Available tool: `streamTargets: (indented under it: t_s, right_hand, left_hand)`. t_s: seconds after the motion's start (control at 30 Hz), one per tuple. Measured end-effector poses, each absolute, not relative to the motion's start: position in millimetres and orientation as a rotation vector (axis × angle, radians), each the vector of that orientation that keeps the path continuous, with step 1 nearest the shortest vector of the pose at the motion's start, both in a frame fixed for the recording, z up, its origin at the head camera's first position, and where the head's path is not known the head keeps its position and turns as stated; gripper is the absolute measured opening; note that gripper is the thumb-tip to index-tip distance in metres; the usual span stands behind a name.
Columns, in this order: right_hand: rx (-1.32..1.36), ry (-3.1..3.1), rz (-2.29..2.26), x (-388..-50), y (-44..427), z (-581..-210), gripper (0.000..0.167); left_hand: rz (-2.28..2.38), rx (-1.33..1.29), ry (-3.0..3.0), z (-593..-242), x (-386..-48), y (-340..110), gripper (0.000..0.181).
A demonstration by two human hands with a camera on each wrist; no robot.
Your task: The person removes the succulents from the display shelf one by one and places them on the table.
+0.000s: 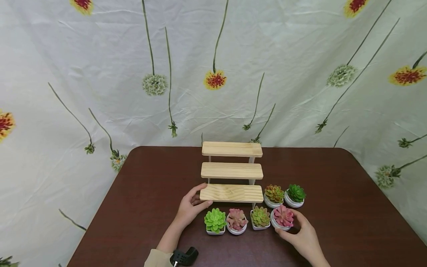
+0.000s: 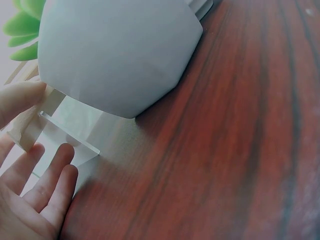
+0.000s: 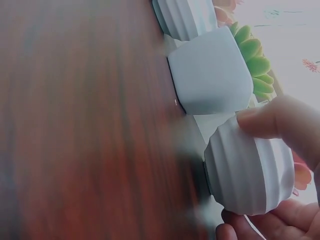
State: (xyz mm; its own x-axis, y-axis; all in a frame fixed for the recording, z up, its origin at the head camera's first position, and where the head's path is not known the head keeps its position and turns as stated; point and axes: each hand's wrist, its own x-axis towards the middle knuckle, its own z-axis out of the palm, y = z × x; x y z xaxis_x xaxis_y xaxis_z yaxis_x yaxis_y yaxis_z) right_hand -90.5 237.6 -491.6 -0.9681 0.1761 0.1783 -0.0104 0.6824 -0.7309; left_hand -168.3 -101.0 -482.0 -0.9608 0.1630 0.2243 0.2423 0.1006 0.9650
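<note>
A three-tier wooden display stand (image 1: 232, 170) stands toward the table's middle. At the left end of its lowest board, my left hand (image 1: 188, 209) pinches the wood between thumb and fingers; the left wrist view shows a clear support (image 2: 67, 137) beside those fingers. My right hand (image 1: 305, 235) holds a deep-pink potted succulent (image 1: 283, 216) by its ribbed white pot (image 3: 250, 170), thumb on one side and fingers on the other. Left of that pot, in front of the stand, are an olive-green succulent (image 1: 260, 217), a pale-pink one (image 1: 237, 219) and a bright-green one (image 1: 215, 220).
Right of the stand are an orange-green succulent (image 1: 274, 194) and a dark-green one (image 1: 296, 193), both in white pots. They sit on a dark brown wooden table (image 1: 150, 178). Behind it hangs a white flower-print cloth (image 1: 186, 111).
</note>
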Motion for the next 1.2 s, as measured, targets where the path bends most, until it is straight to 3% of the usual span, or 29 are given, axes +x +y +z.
streamTargets:
  t_s: [0.77, 1.2]
  right_hand:
    - [-0.142, -2.687, 1.176, -92.9, 236.2, -496.5, 0.065]
    - [-0.133, -2.742, 1.206, -92.0, 236.4, -486.1, 0.079]
  left_hand:
    - [-2.0, -0.424, -2.289, -481.9, -167.7, -100.2, 0.053]
    - [-2.003, -0.413, -2.267, -478.6, -165.8, -99.5, 0.052]
